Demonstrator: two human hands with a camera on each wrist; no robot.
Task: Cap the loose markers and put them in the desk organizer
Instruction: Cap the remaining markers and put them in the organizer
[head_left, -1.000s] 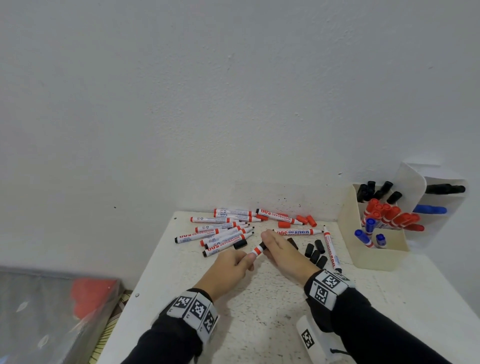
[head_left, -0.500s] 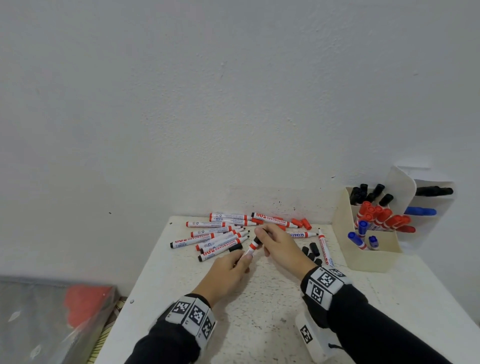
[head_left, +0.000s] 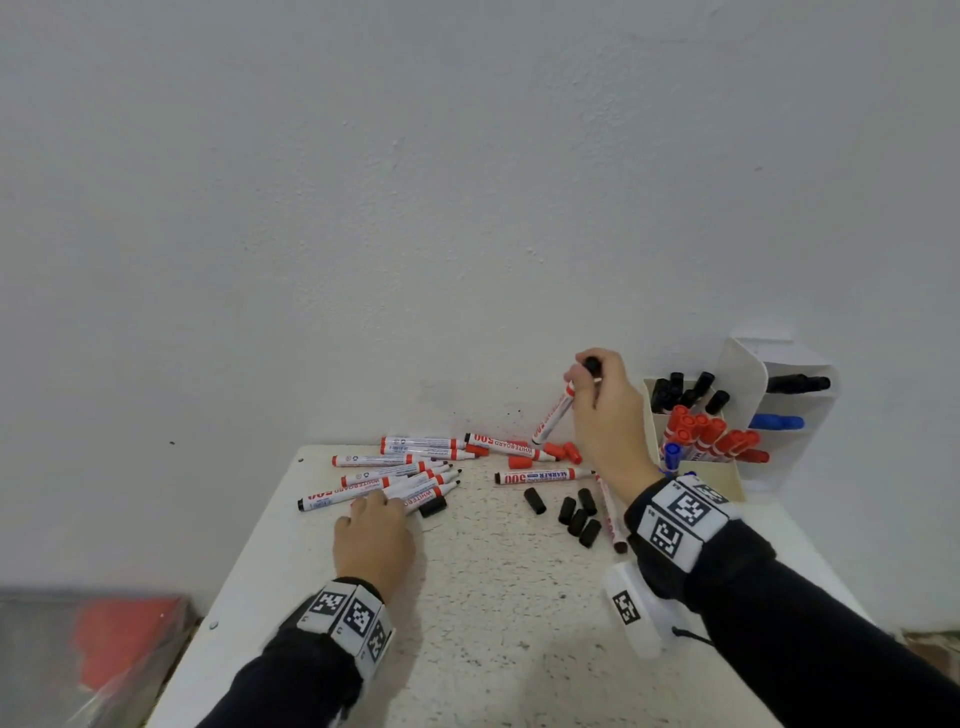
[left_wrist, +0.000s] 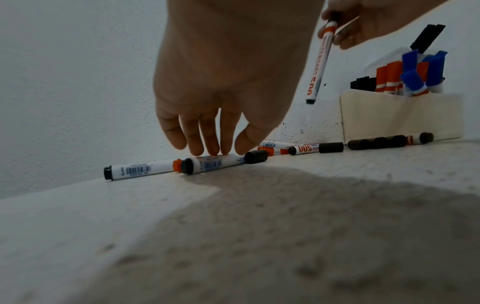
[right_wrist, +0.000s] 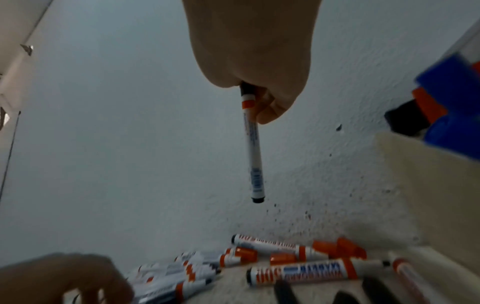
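My right hand (head_left: 602, 410) is raised beside the cream desk organizer (head_left: 727, 480) and pinches a black-capped white marker (head_left: 555, 418) by its cap end, the barrel hanging down to the left (right_wrist: 253, 148). My left hand (head_left: 375, 535) lies low on the table with straight fingers (left_wrist: 205, 135) touching an uncapped marker (left_wrist: 213, 163) at the near edge of the marker pile (head_left: 395, 475). A loose black cap (head_left: 432, 506) sits just right of that hand. Several more black caps (head_left: 576, 514) lie near the right wrist.
The organizer holds capped black, red and blue markers (head_left: 701, 431). A white holder (head_left: 779, 410) stands behind it. Red caps (head_left: 563, 451) and more markers (head_left: 540, 476) lie near the wall. The white table (head_left: 493, 623) ends at left over a grey bin (head_left: 88, 654).
My right hand has lifted the now capped marker up and right toward the organizer. My left hand let go of it and dropped onto the marker pile.
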